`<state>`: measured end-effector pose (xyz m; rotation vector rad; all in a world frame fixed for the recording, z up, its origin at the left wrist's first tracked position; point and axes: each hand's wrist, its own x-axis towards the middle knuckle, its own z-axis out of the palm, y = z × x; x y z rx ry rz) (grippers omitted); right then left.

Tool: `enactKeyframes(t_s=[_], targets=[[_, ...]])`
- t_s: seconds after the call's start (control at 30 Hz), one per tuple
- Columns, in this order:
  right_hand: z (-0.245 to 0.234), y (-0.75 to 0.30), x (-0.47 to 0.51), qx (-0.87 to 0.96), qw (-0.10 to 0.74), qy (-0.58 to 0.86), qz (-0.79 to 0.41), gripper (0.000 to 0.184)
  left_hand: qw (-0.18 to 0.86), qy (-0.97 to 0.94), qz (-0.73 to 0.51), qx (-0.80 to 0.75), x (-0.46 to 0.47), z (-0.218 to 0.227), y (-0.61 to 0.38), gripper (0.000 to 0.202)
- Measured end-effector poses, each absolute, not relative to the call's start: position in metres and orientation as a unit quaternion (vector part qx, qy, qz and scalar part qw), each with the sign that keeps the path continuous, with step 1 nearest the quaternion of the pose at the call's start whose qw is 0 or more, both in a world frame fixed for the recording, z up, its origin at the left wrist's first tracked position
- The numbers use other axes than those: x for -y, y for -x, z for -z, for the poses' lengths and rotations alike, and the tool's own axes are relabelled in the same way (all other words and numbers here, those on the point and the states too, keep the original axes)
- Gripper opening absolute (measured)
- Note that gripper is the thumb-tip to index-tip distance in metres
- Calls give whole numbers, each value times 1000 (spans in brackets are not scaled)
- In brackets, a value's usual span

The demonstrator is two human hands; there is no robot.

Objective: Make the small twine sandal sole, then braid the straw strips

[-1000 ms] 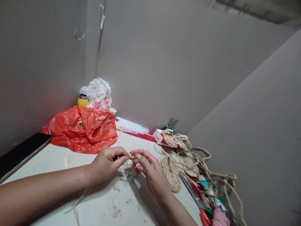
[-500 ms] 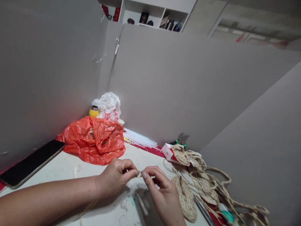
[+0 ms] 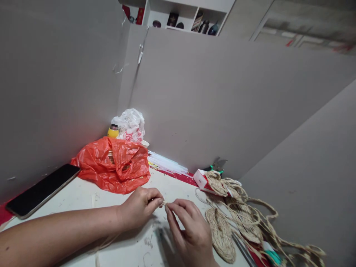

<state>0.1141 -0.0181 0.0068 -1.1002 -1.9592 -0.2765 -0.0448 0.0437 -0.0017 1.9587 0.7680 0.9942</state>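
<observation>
My left hand pinches a small, pale plaited piece of straw cord between thumb and forefinger above the white table. The fingertips of my right hand are closed at the other end of that piece, which is mostly hidden by the fingers. Thin pale strands trail out from under my left forearm. Just right of my right hand lies a woven straw sole, with a second woven sole and loose loops of straw cord beyond it.
A red plastic bag stands behind my left hand, a black phone to its left. Farther back are a yellow jar, a white bag, white sticks, a small box and green-handled pliers. Grey partitions enclose the table.
The right fingers have shifted slightly and curled down beside the cord piece. The left hand keeps its pinch. The whole view has moved a little, so everything sits slightly farther right.
</observation>
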Motion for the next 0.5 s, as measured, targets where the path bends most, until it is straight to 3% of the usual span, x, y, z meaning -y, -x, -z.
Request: enactKeyframes(t_s=[0.27,0.5], targets=[[3,-116,18,784,423,451,51,10,572,-626,-397,-351,-53,2,41,24],[0,-112,17,766,440,468,-33,14,648,-549,-399,-345,-62,3,39,31]])
